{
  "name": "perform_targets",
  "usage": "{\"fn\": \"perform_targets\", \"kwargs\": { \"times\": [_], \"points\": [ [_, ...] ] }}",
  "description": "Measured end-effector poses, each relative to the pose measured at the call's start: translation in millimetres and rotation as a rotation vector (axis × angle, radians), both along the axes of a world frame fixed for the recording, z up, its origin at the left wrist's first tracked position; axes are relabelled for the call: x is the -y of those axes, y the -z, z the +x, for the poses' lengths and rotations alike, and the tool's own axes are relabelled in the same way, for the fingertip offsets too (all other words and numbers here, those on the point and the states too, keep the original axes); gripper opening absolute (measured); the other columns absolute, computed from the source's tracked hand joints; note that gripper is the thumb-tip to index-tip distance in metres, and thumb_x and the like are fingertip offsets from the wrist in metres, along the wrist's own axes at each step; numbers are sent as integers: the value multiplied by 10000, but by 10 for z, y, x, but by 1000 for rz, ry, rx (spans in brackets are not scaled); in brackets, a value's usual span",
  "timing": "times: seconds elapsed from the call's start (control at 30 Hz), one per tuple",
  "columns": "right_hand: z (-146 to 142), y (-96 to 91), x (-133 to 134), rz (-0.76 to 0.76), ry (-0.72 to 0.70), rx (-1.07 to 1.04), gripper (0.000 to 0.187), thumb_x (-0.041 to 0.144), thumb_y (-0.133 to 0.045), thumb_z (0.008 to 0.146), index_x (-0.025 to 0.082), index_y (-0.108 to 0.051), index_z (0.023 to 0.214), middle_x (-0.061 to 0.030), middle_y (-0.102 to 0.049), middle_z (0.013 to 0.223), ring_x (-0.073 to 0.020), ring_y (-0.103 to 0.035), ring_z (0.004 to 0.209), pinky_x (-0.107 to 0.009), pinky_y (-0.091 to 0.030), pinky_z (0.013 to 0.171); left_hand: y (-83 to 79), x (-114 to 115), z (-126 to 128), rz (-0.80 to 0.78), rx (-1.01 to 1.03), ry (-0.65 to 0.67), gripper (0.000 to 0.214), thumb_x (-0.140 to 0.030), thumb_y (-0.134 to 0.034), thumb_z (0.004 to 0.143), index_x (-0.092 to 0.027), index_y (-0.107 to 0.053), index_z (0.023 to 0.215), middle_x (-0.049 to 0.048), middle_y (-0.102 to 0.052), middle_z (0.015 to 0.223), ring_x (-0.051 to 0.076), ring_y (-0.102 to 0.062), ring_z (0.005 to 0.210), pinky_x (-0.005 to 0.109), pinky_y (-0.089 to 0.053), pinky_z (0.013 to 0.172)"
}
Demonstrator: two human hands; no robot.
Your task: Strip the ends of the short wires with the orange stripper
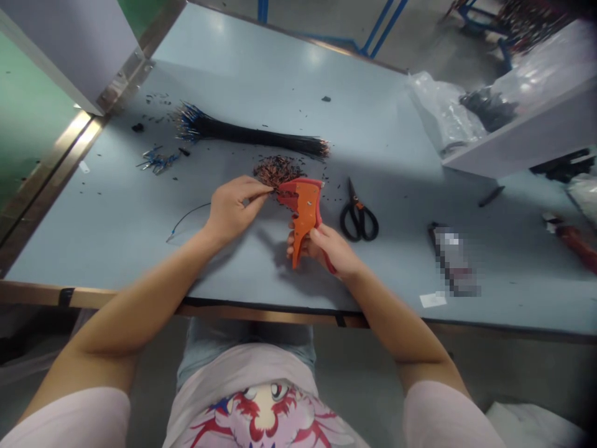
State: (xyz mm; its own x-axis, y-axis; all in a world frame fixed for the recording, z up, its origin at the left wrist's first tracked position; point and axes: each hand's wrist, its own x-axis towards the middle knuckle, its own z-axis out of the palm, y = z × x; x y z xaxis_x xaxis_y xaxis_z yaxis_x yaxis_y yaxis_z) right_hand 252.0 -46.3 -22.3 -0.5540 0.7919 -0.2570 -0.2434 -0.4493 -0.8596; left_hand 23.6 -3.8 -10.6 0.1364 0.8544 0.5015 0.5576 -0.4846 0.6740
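My right hand is wrapped round the handles of an orange and red wire stripper, its jaws turned to the left. Pinched in my left hand is a thin black wire; its tail comes out behind the hand and ends in a blue-collared terminal on the table. The wire's front end is at the stripper's jaws, but I cannot tell whether it sits between them. Just beyond lies a heap of short copper and black scraps. Behind that heap rests a long bundle of black wires, with blue-collared terminals at its left end and bare copper at its right.
Black-handled scissors lie right of the stripper. A small pile of blue terminals is at the left. Farther right are a pixelated object, a white paper slip and clear plastic bags by a pale panel.
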Motion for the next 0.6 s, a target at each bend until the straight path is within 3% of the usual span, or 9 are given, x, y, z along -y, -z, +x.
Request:
{"fn": "perform_targets", "kwargs": {
  "times": [0.6],
  "points": [
    [-45, -3, 21, -65, -17, -15, 464, 504, -659, 816, 152, -566, 1104, -80, -660, 932, -201, -676, 802, -392, -565, 758, 11, 36, 13, 59, -164, 45, 214, -189, -516, 844, -206, -721, 902, 29, -701, 878, 142, -629, 789, 251, -455, 673]
  ]
}}
